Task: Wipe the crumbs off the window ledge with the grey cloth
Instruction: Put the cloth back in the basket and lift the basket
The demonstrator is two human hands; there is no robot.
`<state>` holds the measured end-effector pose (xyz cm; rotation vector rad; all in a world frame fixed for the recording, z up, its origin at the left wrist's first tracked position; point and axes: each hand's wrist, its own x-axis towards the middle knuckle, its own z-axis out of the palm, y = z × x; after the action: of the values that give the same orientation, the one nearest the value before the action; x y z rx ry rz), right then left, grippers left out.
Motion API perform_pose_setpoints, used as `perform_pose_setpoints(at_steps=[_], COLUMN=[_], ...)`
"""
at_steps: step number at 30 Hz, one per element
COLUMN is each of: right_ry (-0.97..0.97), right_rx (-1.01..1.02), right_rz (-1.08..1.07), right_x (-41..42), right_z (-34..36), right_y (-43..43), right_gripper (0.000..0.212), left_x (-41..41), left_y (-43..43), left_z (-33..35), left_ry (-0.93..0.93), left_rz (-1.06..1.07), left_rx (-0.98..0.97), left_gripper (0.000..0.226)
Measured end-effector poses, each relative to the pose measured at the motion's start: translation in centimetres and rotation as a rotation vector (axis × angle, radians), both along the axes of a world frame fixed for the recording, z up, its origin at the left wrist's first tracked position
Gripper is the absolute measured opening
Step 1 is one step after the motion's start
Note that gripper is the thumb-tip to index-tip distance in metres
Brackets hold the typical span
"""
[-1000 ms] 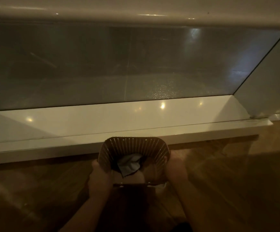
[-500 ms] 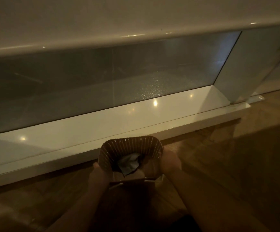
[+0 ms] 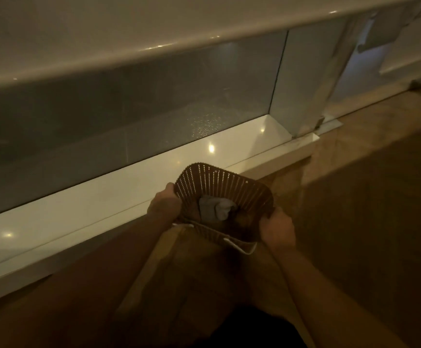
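The grey cloth (image 3: 215, 209) lies crumpled in soft folds at the bottom of a brown plastic basket (image 3: 219, 179), a rounded-rectangular tub whose walls are pierced with rows of narrow vertical slots. A thin white loop (image 3: 242, 248) hangs off the basket's near edge. The left hand (image 3: 164, 204) grips the basket's left wall, thumb up at the rim and fingers curled round the outside; the right hand (image 3: 277, 228) is curled over the near right corner and holds it the same way. The basket hangs in the air, its far rim overlapping the front edge of the window ledge (image 3: 104, 204), a long, flat, glossy white sill that mirrors small spots of lamp light. Behind the ledge rises the window pane (image 3: 129, 116), dark and smooth, with a speckled patch low down. Below the ledge spreads a wooden floor (image 3: 355, 197) with a warm brown grain.
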<state>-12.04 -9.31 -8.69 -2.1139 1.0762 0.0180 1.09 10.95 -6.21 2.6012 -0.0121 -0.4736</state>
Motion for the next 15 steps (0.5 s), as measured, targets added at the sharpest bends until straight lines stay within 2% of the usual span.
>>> perform_pose_setpoints(at_steps=[9, 15], right_ry=[-0.085, -0.119], right_rx=[0.135, 0.259], right_rz=[-0.275, -0.422], right_x=[-5.4, -6.6], right_z=[-1.4, -4.8], right_y=[-5.5, -5.9], right_gripper=[0.028, 0.029], left_x=[1.3, 2.1], left_y=[-10.0, -14.3], left_z=[-1.2, -3.6], left_ry=[0.033, -0.016], left_rz=[-0.296, -0.406], left_rx=[0.158, 0.211], left_gripper=[0.036, 0.031])
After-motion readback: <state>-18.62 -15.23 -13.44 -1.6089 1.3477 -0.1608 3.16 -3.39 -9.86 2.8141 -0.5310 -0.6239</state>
